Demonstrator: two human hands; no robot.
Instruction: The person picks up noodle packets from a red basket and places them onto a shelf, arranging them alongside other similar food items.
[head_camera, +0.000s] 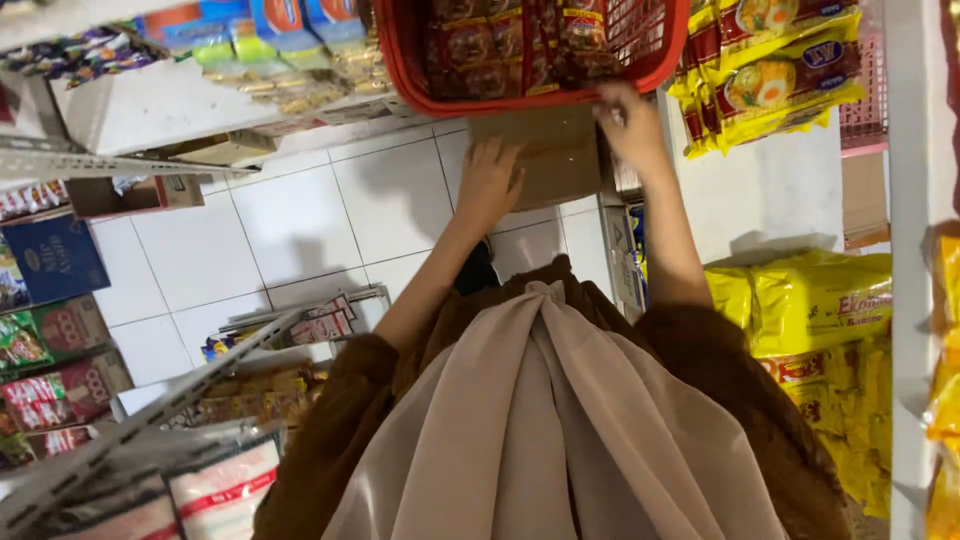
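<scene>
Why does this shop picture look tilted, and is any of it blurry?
Head view: the camera looks steeply down, so shelves slant; the left hand on the cardboard box is fairly sharp, the right hand at the red basket slightly smeared; soft shadows on the white floor tiles.

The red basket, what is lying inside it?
The red basket holds dark red flat packets packed side by side. Its floor and anything beneath the packets are covered. The right hand touches its rim; the left hand rests on the cardboard box.

yellow noodle packs (775, 80) hang right; white floor tiles (300, 220) lie below.
</scene>
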